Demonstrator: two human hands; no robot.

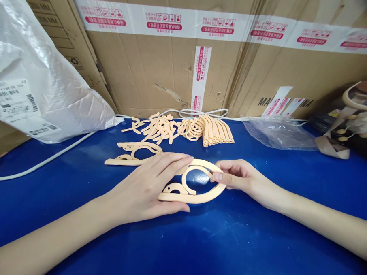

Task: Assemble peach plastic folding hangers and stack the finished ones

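A cream plastic folding hanger [199, 200], folded up, lies between my two hands low over the blue table. My left hand [152, 187] wraps its left end, fingers across the top and thumb along the lower edge, hiding part of it. At the rounded right end, my right hand [239, 176] pinches the hanger between thumb and fingers. Behind my left hand rests another folded hanger [121, 162], partly covered by that hand. Farther back are a heap of loose hooks [159, 127], several rings [191, 129] and a stack of curved hanger arms [217, 131].
Cardboard boxes [162, 71] with printed tape stand along the table's back edge. A white plastic parcel bag [43, 74] leans at the left, a pale cable [48, 166] beneath it. At the right lie a clear plastic bag [277, 133] and a beige strap [332, 148].
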